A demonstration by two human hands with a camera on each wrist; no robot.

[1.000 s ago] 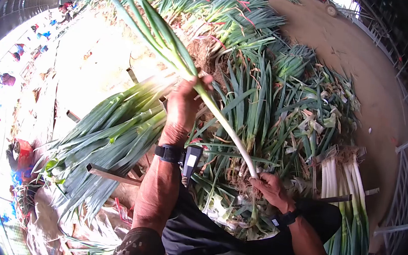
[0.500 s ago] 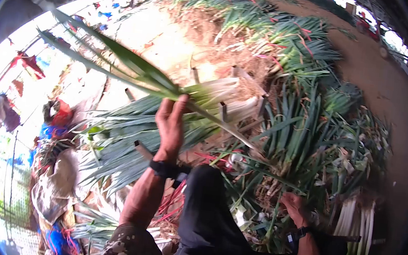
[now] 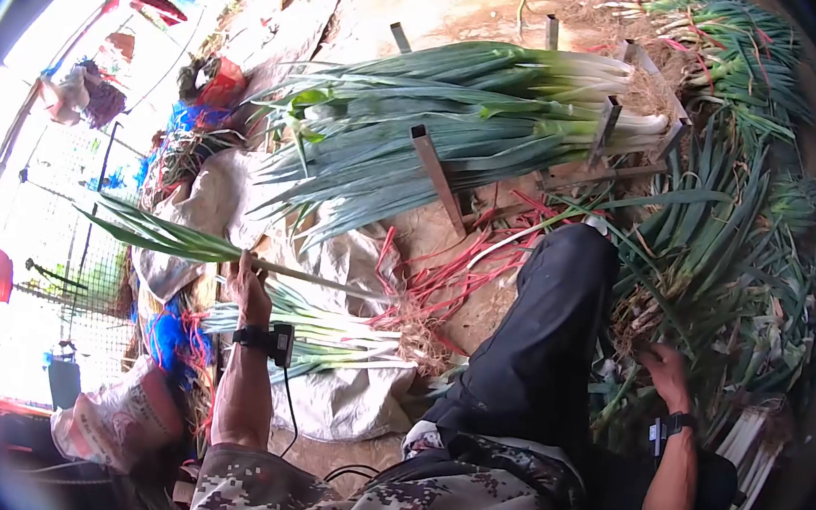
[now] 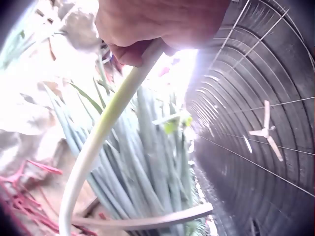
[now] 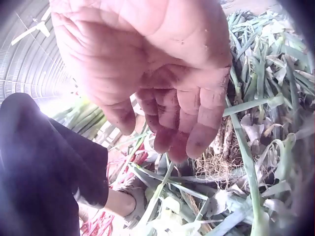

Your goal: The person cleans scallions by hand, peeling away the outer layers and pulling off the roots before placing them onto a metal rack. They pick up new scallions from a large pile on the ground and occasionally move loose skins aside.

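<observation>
One leek (image 3: 178,242) lies level at 9 o'clock in head view, leaves toward 9, pale shaft toward 3, just above a small stack (image 3: 339,333) of leeks on a cloth (image 3: 351,405). L hand (image 3: 248,287) is clamped round it where shaft meets leaves; wrist cam shows fingers wrapped on the shaft. R hand (image 3: 662,370) at 4 o'clock, fingers loosely curled, holding nothing, over the heap (image 3: 730,252) of rooty leeks. Red ties (image 3: 446,275) on ground at centre. Rack (image 3: 434,172) w/ big bundle (image 3: 466,100) at 12.
</observation>
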